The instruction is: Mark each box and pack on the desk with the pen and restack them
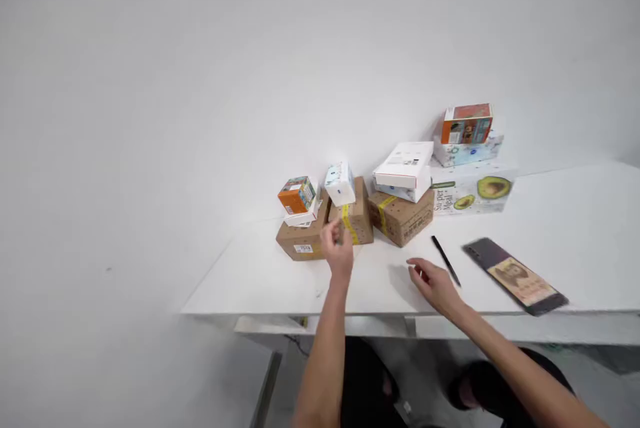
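My left hand [338, 253] is raised in front of the middle cardboard box [361, 216], fingers bent and a gap between them and the thumb; I see nothing in it. Yellow tape runs over that box, and a small white box [340, 183] rests on top. Low over the white table [590, 228], my right hand [435, 287] has loosely curled fingers, apart from the thumb, with nothing visible in them. A black pen [446, 260] lies just beyond my right hand. Both hands are slightly blurred.
At left, a cardboard box [300, 243] carries a flat white box and an orange box [297, 195]. Another cardboard box [404, 218] stands beside stacked white boxes [404, 163]. An avocado-print box [473, 191] bears two more boxes. A dark phone [480, 251] lies at right.
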The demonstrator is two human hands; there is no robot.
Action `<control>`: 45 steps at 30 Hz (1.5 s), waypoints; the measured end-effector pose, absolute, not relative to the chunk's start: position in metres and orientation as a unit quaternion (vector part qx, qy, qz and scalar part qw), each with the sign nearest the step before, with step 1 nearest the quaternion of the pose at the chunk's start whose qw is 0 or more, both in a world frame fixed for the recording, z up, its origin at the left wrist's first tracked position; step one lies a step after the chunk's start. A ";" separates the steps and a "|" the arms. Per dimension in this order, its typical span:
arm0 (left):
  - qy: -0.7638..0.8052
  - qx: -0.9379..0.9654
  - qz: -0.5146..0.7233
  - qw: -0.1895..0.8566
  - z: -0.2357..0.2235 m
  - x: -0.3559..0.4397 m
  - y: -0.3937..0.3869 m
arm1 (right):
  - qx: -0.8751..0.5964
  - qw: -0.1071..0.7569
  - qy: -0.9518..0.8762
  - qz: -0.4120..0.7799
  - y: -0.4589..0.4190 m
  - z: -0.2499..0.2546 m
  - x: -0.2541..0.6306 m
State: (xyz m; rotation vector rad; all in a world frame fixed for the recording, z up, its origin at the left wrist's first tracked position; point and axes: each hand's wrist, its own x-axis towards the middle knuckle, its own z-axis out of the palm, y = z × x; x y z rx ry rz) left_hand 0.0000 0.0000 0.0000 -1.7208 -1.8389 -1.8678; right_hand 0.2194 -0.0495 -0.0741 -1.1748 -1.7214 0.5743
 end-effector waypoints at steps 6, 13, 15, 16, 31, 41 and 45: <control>-0.693 -0.538 -0.472 0.086 0.078 0.009 0.065 | -0.506 0.501 -0.665 0.223 -0.054 -0.086 0.220; -0.697 -0.497 -0.513 -0.059 0.089 0.009 0.098 | -0.486 0.461 -0.702 0.243 -0.057 -0.082 0.220; -0.687 -0.482 -0.540 -0.063 0.090 0.001 0.089 | -0.488 0.465 -0.697 0.245 -0.057 -0.082 0.220; -0.680 -0.473 -0.556 -0.069 0.090 -0.005 0.079 | -0.488 0.468 -0.694 0.246 -0.057 -0.083 0.221; -0.596 -0.410 -0.530 -0.442 -0.042 0.017 -0.107 | -0.510 0.599 -0.459 0.414 -0.065 -0.077 0.227; -0.554 -0.375 -0.660 -0.341 -0.084 0.031 -0.096 | -0.532 0.551 -0.522 0.375 -0.066 -0.082 0.228; -0.550 -0.399 -0.651 -0.339 -0.083 0.030 -0.099 | -0.537 0.540 -0.540 0.358 -0.066 -0.080 0.228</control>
